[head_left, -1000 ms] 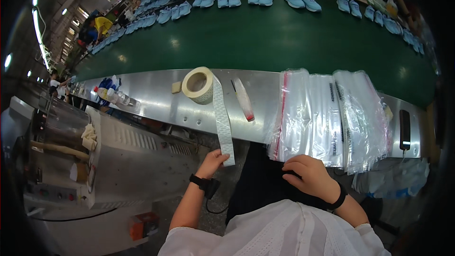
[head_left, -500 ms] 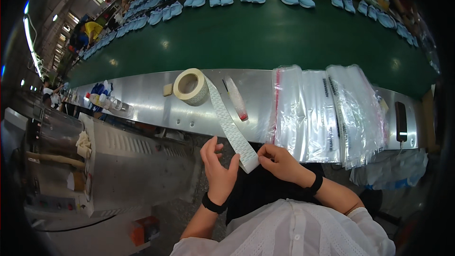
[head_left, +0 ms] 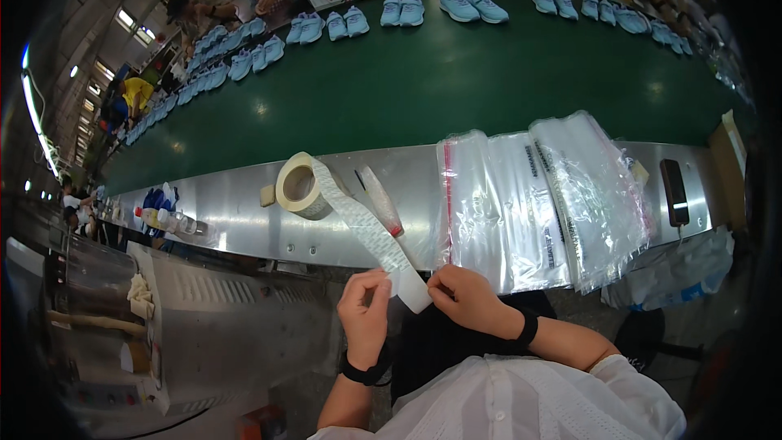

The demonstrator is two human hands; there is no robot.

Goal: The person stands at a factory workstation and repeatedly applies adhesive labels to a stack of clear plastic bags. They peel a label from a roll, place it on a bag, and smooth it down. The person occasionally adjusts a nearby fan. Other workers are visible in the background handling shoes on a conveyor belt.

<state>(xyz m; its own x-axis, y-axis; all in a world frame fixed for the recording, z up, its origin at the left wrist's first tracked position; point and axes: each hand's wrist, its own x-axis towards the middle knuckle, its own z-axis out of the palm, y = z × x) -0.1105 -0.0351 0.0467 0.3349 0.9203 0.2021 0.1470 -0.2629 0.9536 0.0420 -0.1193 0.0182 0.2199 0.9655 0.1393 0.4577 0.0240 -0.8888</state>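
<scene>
A cream roll of stickers stands on the metal ledge, its printed strip unwound toward me and over the near edge. The strip's loose end looks bare and white. My right hand pinches that end at its right side. With fingers closed, my left hand is at the strip's left edge, where a small pale sticker shows at the fingertips. Just right of the strip lies a clear-barrelled, red-tipped pen-like tool.
Clear plastic bags lie stacked on the ledge at right, beside a dark phone-like device. Pale blue shoes line the green conveyor belt. Bottles stand at left, above a metal machine. Other people work across the belt.
My left hand has gone from spread fingers to a pinch at the strip's edge. The right hand still grips the strip's end. The whole view has shifted slightly.
</scene>
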